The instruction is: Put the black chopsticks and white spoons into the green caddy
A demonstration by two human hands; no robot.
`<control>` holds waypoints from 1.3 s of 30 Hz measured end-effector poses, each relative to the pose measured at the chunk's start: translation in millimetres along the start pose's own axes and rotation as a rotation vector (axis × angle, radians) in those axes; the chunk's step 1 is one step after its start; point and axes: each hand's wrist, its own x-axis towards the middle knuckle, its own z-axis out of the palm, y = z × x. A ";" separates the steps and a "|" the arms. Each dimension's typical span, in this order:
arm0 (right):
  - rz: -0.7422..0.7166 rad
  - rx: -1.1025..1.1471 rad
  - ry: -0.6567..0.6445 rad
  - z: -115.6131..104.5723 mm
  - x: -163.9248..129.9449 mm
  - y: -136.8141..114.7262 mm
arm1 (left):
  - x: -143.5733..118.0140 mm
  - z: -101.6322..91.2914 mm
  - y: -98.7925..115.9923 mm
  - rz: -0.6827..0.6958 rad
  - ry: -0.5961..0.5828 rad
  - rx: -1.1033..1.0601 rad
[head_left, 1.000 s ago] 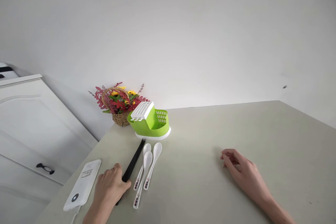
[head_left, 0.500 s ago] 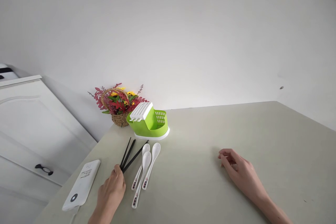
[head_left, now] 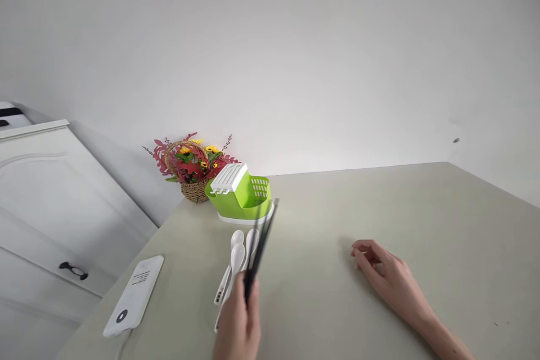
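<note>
Several black chopsticks [head_left: 259,247] are gripped in my left hand [head_left: 239,320], their far ends pointing up and away, smeared by motion. They pass in front of the white spoons [head_left: 237,259], which lie on the table; my left hand covers part of the handles. Beyond the spoons stands a green utensil holder [head_left: 236,205] with a white slotted top and a white base. Over on the right, my right hand [head_left: 386,270] rests on the table with its fingers curled in towards the thumb and nothing visible in them.
A basket of artificial flowers [head_left: 194,169] stands behind the holder near the wall. At the table's left side lies a white power bank [head_left: 134,295] with a cable. A white cabinet [head_left: 46,208] is beyond the table [head_left: 320,292] on the left.
My left hand has lifted the chopsticks and carried them to the right, turning them from beside the spoons to in front of them. My right hand stays in place.
</note>
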 end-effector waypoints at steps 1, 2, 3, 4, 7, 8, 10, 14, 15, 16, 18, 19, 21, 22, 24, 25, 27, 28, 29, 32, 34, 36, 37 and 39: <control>-0.006 0.020 -0.022 -0.5 -0.7 -2.6 | -1.0 13.5 10.8 0.032 -0.068 -0.006; -0.010 0.040 -0.047 -1.3 -1.4 -5.4 | -1.4 27.1 20.1 0.047 -0.138 -0.002; -0.013 0.060 -0.071 -2.1 -2.0 -8.3 | -1.3 40.3 27.8 0.055 -0.185 0.024; -0.017 0.076 -0.091 -3.0 -2.2 -10.8 | -1.1 52.6 34.0 0.066 -0.224 0.061; -0.015 0.084 -0.097 -4.2 -0.8 -14.1 | -1.5 81.1 45.2 0.104 -0.308 0.189; -0.013 0.077 -0.087 -3.7 0.1 -13.4 | -2.2 87.4 47.8 0.114 -0.327 0.227; -0.018 0.054 -0.078 -1.2 2.2 -10.3 | -4.1 95.5 53.0 0.124 -0.361 0.291; -0.105 0.000 -0.101 4.6 3.0 -6.4 | -8.5 102.3 63.4 0.157 -0.428 0.393; -0.123 -0.017 -0.106 5.1 2.5 -7.2 | -9.6 103.9 65.1 0.171 -0.438 0.411; -0.136 -0.033 -0.111 5.0 1.9 -8.8 | -10.7 105.8 66.2 0.182 -0.446 0.428; -0.146 -0.056 -0.120 3.9 0.9 -13.1 | -12.8 110.6 66.6 0.194 -0.462 0.461; -0.146 -0.063 -0.123 3.1 0.5 -15.4 | -13.6 113.1 66.2 0.201 -0.472 0.478; -0.148 -0.070 -0.129 1.8 0.3 -18.8 | -14.3 117.3 65.6 0.220 -0.491 0.503; -0.150 -0.073 -0.133 1.4 0.4 -19.7 | -14.2 118.5 65.7 0.236 -0.495 0.510; -0.158 -0.076 -0.139 1.5 0.8 -19.8 | -13.4 119.3 66.8 0.269 -0.481 0.518; -0.165 -0.077 -0.142 1.8 1.1 -19.2 | -13.0 119.0 67.5 0.284 -0.469 0.523; -0.177 -0.079 -0.150 2.9 1.8 -17.1 | -12.9 118.1 67.6 0.309 -0.449 0.535; -0.181 -0.080 -0.155 3.5 2.1 -16.0 | -13.6 117.9 66.4 0.318 -0.435 0.538; -0.186 -0.080 -0.160 4.1 2.4 -15.0 | -14.5 117.7 64.4 0.326 -0.416 0.533; -0.193 -0.071 -0.163 4.8 2.5 -13.2 | -17.5 115.5 54.5 0.365 -0.339 0.481; -0.188 -0.059 -0.151 4.3 2.0 -13.4 | -15.4 108.8 47.2 0.394 -0.277 0.442; -0.175 -0.049 -0.132 3.3 1.3 -14.2 | -7.1 96.3 40.3 0.395 -0.172 0.431; -0.166 -0.048 -0.121 2.8 1.1 -14.6 | -0.5 88.2 36.4 0.384 -0.101 0.438; -0.144 -0.049 -0.099 1.9 0.6 -15.0 | 15.2 69.8 26.3 0.348 0.047 0.480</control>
